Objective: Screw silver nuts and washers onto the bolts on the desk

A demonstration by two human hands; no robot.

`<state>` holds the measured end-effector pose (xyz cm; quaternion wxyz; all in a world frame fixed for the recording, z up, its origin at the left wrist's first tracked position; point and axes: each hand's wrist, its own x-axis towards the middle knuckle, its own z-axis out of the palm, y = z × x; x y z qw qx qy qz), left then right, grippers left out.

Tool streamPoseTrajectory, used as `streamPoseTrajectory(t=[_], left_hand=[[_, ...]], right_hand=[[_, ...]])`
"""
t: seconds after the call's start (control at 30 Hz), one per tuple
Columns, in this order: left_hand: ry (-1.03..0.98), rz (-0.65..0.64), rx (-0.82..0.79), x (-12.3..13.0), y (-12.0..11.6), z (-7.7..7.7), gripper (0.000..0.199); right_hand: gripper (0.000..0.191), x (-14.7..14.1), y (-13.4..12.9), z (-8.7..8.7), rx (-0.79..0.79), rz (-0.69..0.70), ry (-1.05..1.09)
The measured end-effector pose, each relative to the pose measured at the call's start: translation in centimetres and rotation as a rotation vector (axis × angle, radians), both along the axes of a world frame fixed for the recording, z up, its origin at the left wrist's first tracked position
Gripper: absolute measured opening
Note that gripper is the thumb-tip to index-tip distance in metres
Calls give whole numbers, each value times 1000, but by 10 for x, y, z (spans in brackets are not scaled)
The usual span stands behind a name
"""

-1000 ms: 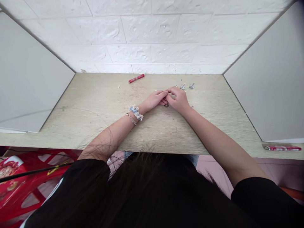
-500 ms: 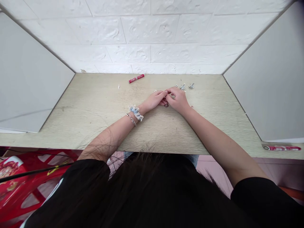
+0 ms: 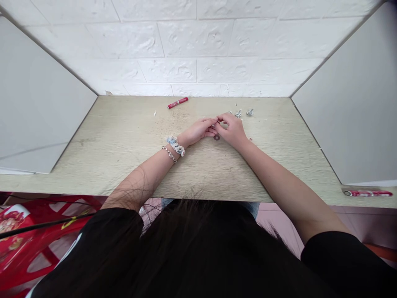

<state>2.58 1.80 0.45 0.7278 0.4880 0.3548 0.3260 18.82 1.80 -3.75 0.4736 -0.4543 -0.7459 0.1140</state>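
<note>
My left hand [image 3: 200,130], with a scrunchie and a chain bracelet at its wrist, meets my right hand [image 3: 231,129] above the table. The fingertips of both hands are pinched together around something too small to make out. Just below the fingertips a dark ring-shaped washer [image 3: 216,138] lies on the wood. Behind my right hand are a small nut [image 3: 230,112] and a metal bolt with a washer [image 3: 238,113]. Another bolt with a washer [image 3: 249,112] stands a little to their right.
A red tube [image 3: 178,103] lies near the white brick wall [image 3: 181,70]. Another red tube [image 3: 368,193] is at the table's right front edge. Grey panels [image 3: 40,99] flank the table [image 3: 124,140]. A red chair [image 3: 46,248] stands below at left.
My left hand has turned and shifted slightly left, its lower fingers more extended. More of the dark washer shows below the fingertips. My right hand has hardly moved.
</note>
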Motion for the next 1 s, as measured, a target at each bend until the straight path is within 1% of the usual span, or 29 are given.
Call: streamPoseTrajectory(t=[0.1,0.23,0.37,0.47,0.67,0.73,0.83,0.9,1.0], left_hand=[[-17,-29,12,-2,1,-2,31],[-8,-34,32,-2,0,-3,29],[-16,-22,38,-1,0,-2,32],[-48,-14,16,-1,0,-1,30],[-43,26,-21,1,-1,0,28],[-36,43,-24,1,-2,0,27],[-25,32,-15,1,-3,1,26],[-16,17,-1,0,-3,1,27],[-11,29,16,0,-3,1,27]], right_hand=[[14,0,0,0,-14,5,28],[20,1,-2,0,-65,-13,34],[32,1,-3,0,-22,11,5],[27,2,-2,-1,17,49,-58],[19,2,1,-2,49,21,-54],[16,1,0,-1,44,13,-39],[10,0,0,0,1,2,-20],[13,0,-1,-1,-18,-13,-6],[16,1,-1,-1,-20,-18,-4]])
